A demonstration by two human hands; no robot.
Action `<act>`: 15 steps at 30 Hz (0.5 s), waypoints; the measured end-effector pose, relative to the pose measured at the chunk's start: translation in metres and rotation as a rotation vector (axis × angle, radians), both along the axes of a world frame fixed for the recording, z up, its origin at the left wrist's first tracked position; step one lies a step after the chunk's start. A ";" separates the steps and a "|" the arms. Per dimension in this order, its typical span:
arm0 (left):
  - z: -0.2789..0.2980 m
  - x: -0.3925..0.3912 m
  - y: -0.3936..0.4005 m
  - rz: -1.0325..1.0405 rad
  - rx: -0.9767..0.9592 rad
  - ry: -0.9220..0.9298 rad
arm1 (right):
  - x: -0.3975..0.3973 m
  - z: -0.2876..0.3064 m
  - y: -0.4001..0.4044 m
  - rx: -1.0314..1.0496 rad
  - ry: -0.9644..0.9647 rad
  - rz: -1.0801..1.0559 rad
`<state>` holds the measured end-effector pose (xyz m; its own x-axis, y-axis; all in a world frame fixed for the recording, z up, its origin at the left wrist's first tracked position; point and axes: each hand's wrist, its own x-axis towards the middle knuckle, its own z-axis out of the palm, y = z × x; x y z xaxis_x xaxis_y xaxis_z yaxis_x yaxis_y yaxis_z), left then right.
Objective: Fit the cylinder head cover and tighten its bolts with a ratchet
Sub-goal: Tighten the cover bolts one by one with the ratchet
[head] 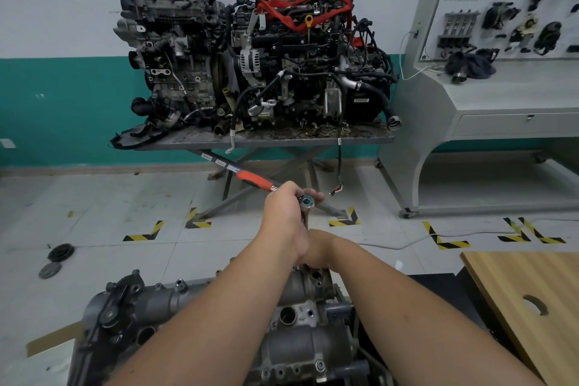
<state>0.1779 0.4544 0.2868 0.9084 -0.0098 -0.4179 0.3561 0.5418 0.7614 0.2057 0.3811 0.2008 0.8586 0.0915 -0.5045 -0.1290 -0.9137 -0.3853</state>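
Nearest the camera lies the cylinder head cover (300, 323), a grey cast part sitting on the engine at the bottom of the view, with a dark bracket on its left end and round bores facing up. Both forearms reach out over it, crossing close together above its far end.

The right hand (316, 249) is lower, resting at the far edge of the cover with its back toward the camera; its fingers curl downward out of sight, so whether they grasp anything cannot be told. The left hand (286, 213) sits just above and in front of it, wrist raised, fingers clenched around the head of the ratchet (305, 201). The round chrome head faces up beside the knuckles, a steel extension drops from it toward the right hand, and the orange and black handle (250, 178) slants up and to the left.

To the right, a wooden surface (529, 298) with a half-round cutout shows at the edge. On the tiled floor are yellow and black corner markings (344, 219) and 2 dark discs (56, 260) at left.

Farther back, 2 engines (250, 66) stand on a scissor-legged metal surface (282, 138), the right one draped with a red strap (313, 6). A grey training console (501, 41) with mounted components stands at far right.
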 end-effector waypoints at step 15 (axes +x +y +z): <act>0.009 -0.013 0.015 -0.016 -0.055 0.093 | 0.006 -0.012 -0.005 0.035 0.004 0.085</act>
<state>0.1649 0.4696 0.2958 0.8652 -0.0494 -0.4989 0.4328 0.5757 0.6937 0.2118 0.3757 0.1893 0.8449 0.1812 -0.5033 -0.0537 -0.9074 -0.4169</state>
